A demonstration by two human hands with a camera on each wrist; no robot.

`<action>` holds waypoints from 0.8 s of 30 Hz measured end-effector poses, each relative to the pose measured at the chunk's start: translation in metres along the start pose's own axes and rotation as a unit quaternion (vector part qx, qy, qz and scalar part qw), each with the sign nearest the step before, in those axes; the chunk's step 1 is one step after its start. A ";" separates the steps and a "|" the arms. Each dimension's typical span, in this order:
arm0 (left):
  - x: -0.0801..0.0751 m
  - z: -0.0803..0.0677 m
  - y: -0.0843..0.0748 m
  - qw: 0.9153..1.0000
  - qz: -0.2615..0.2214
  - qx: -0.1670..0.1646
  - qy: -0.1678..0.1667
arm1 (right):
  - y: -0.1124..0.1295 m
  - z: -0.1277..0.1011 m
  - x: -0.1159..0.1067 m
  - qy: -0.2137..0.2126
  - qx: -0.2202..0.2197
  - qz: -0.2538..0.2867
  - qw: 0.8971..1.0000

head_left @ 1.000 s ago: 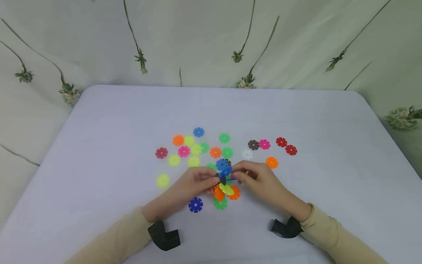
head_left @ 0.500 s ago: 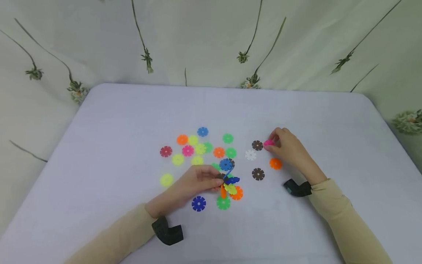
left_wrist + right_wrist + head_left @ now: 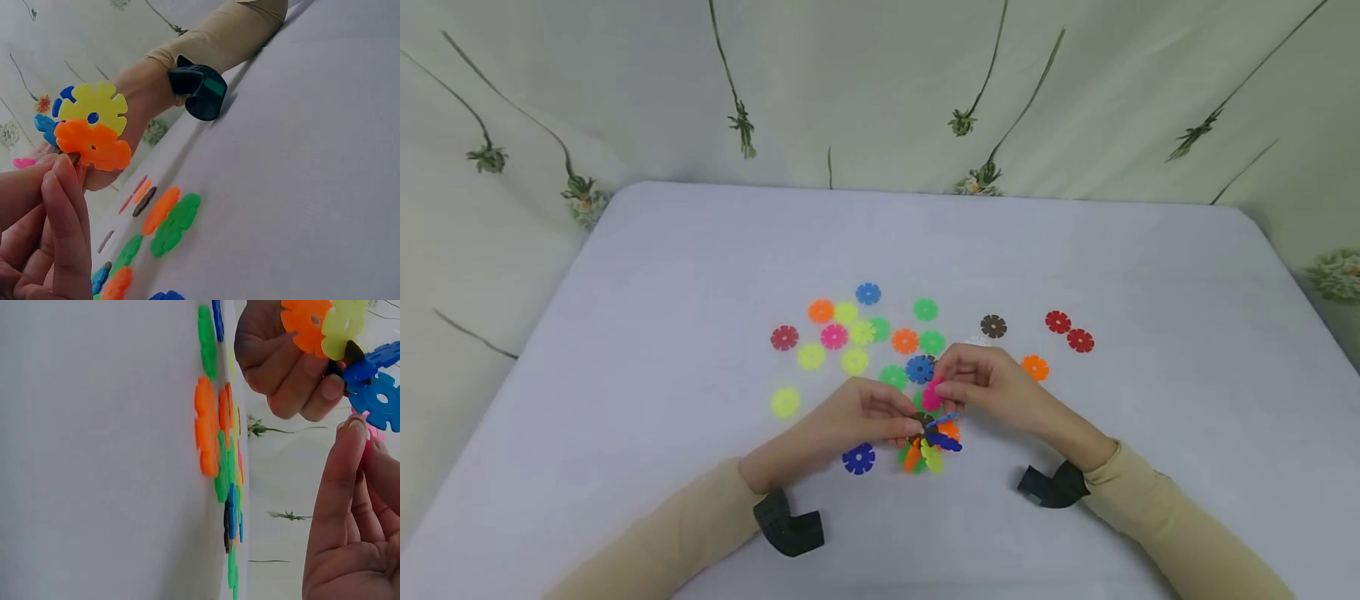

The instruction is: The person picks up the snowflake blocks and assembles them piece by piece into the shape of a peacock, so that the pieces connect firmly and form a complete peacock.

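Note:
My left hand (image 3: 868,414) pinches the brown notched plastic disc (image 3: 923,429) between thumb and fingers. Slotted around its edge are an orange disc (image 3: 94,147), a yellow disc (image 3: 105,103), a dark blue disc (image 3: 375,362) and a light blue disc (image 3: 375,417), fanned out like petals. My right hand (image 3: 996,379) pinches a pink disc (image 3: 932,397) by its edge, close beside the light blue one. In the right wrist view, fingers and the light blue disc cover most of the pink disc.
Loose discs of several colours lie flat on the white table (image 3: 647,350): a yellow disc (image 3: 786,402) at left, a dark blue disc (image 3: 858,459) near the left forearm, a red disc (image 3: 1058,322) and orange disc (image 3: 1035,367) at right. A white disc is partly hidden behind my right hand.
My right hand left the joined discs, reached right, picked up the pink disc and brought it back to them. My left hand keeps its hold, and the joined discs have turned.

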State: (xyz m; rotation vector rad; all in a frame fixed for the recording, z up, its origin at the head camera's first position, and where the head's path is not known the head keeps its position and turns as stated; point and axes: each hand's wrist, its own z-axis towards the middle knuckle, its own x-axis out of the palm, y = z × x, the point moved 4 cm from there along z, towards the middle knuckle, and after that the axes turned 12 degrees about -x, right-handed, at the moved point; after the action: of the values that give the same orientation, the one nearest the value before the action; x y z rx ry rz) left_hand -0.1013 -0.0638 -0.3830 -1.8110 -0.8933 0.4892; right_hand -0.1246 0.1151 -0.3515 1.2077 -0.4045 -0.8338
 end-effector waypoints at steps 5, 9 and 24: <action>0.002 -0.001 0.000 1.000 -0.005 -0.002 0.031 | -0.002 -0.001 0.010 0.024 -0.016 0.021 0.999; 0.003 -0.003 0.001 0.999 -0.020 -0.016 0.044 | -0.002 -0.003 0.011 0.036 -0.028 0.015 0.999; 0.011 -0.006 0.006 0.995 -0.048 -0.050 0.065 | 0.011 -0.008 0.016 0.078 -0.040 -0.044 0.995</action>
State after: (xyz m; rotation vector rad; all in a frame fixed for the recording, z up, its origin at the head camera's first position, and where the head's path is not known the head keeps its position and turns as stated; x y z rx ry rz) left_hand -0.0878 -0.0600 -0.3853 -1.8581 -0.9227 0.2660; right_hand -0.1046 0.1098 -0.3465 1.2138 -0.1901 -0.8159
